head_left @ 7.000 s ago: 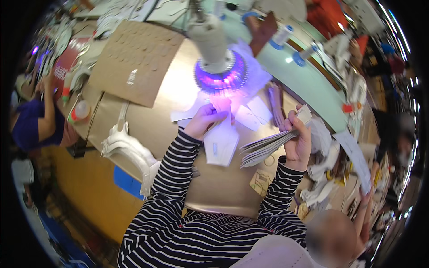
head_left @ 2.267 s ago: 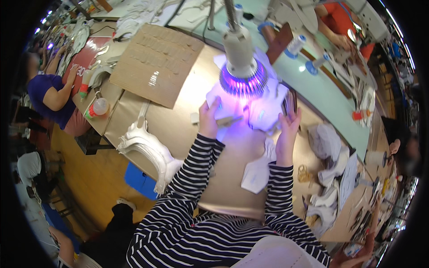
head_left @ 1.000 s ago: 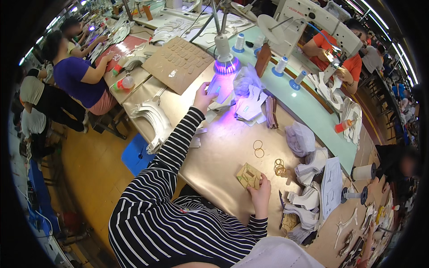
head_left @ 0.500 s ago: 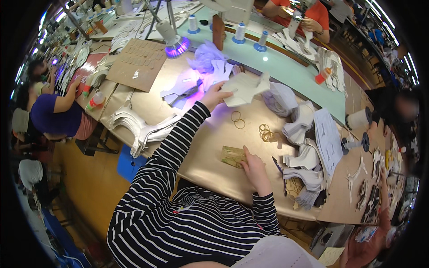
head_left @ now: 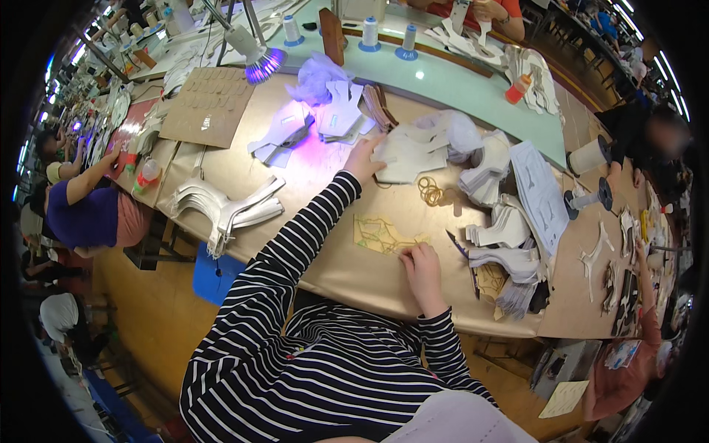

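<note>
My left hand (head_left: 363, 159) grips the left edge of a white cut-out piece (head_left: 410, 153), which lies low over the table beside a translucent bag (head_left: 461, 136). Nearer to me, a thin yellowish patterned sheet (head_left: 375, 233) rests flat on the table. Curled together at the sheet's lower right edge are the fingers of my right hand (head_left: 423, 275); whether anything is pinched between them cannot be made out. Left of the white piece, stacks of pale cut pieces (head_left: 343, 118) lie under purple light. Tan rubber bands (head_left: 430, 191) sit below the white piece.
A lamp (head_left: 264, 63) glows over the back of the table. Bundled white pieces (head_left: 502, 223) and a white printed sheet (head_left: 538, 193) fill the right side. Curved white pieces (head_left: 225, 210) lie at left, near a brown board (head_left: 206, 108). Thread spools (head_left: 370, 33) stand behind.
My left hand has lowered the white piece to the table, partly covering the loose rubber bands. My right hand has drawn back to the sheet's edge and curled its fingers. The view has shifted.
</note>
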Motion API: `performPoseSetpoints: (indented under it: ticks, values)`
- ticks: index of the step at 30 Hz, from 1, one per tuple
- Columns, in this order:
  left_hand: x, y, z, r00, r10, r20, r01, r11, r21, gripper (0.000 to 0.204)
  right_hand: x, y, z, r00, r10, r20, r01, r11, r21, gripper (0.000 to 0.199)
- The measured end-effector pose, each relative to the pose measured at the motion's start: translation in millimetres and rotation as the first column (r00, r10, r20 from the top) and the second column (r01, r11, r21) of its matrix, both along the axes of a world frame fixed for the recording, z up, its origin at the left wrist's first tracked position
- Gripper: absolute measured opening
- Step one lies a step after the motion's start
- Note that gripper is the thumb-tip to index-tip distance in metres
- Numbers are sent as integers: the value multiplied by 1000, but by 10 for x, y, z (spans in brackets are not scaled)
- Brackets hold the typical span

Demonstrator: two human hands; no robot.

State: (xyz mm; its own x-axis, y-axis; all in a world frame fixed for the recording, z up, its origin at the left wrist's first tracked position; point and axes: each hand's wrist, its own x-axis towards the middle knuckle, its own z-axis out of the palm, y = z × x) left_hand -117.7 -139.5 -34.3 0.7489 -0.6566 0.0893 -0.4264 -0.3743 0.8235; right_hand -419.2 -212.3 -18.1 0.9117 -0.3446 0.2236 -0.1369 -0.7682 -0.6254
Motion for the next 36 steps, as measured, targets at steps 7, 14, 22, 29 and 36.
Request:
performPoseSetpoints:
  ticks: [7,14,22,29,36]
  values:
    - [-283,281,73,968,249,7,-243,951,-192,60,-173,-110,161,970,-241,-38,221,799,559,14]
    - [-413,754,296,867,151,-474,-354,857,-374,34,-181,-184,279,940,-228,254,-185,285,940,24]
    - [-713,1660,306,727,237,-644,-523,799,-296,32,134,-223,47,993,77,85,-83,995,61,32]
    - [-1018,2071,318,645,195,-739,-520,820,-238,30,79,-343,-30,943,-330,32,289,866,408,23]
    - [-1291,1517,124,825,168,-539,-336,913,-230,34,240,-384,183,972,-108,209,-6,877,481,23]
